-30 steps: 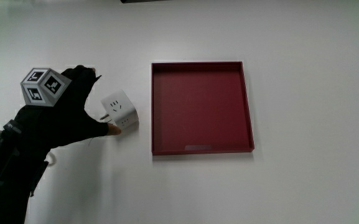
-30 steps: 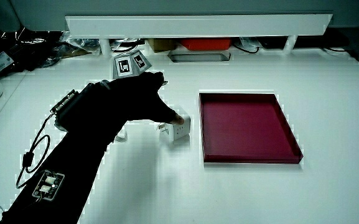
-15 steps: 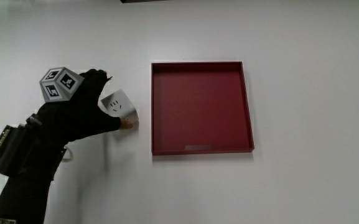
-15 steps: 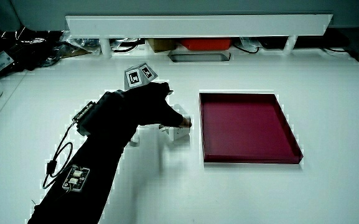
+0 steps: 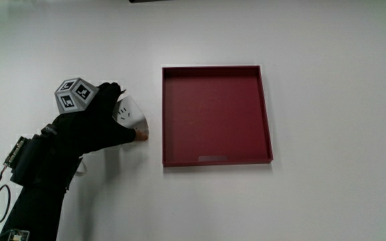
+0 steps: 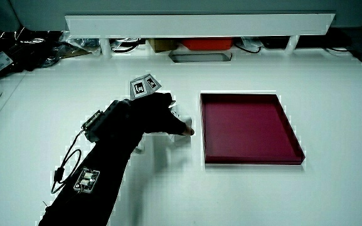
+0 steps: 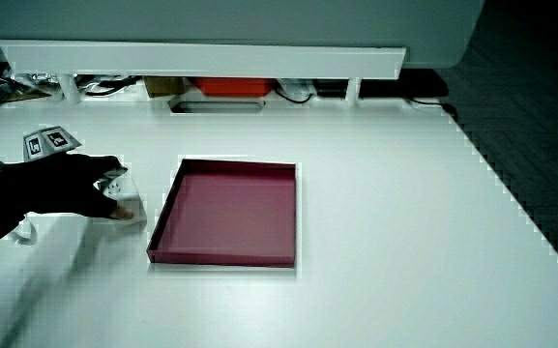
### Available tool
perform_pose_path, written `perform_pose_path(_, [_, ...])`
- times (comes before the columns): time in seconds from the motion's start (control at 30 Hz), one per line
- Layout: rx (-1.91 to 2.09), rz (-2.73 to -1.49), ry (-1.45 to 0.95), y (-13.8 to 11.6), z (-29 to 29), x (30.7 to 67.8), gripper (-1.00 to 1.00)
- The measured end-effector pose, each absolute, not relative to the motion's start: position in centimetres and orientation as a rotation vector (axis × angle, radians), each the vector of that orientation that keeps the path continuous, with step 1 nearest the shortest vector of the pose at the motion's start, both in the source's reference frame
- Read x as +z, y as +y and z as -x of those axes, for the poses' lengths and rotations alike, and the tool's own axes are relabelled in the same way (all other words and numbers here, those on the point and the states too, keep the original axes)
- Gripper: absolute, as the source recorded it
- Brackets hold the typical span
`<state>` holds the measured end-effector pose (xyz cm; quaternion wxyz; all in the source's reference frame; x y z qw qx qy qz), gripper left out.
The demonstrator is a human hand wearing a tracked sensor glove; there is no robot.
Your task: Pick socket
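White socket point(image 5: 131, 115) sits on the tabletop point(image 5: 326, 201) beside the red tray point(image 5: 217, 163); your hands point(image 5: 95, 124) grip it. Lift remains.

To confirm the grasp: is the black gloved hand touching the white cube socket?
Touching. The main view shows the hand wrapped over the socket, thumb tip pressed on its side.

The hand point(image 5: 99, 124) hides much of the socket point(image 5: 130, 112), so their contact cannot be told.
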<state>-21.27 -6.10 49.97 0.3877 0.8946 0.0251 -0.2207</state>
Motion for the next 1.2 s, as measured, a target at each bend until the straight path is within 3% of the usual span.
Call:
perform_pose_path(0.23, [-0.575, -2.289, 0.059, -6.0, 21.31, 50.16, 0.0])
perform_pose_path(0.93, [-0.584, -2.376, 0.062, -5.58, 20.81, 49.71, 1.0])
perform_pose_path(1.2, [-0.633, -2.438, 0.089, -5.36, 21.31, 50.11, 1.0])
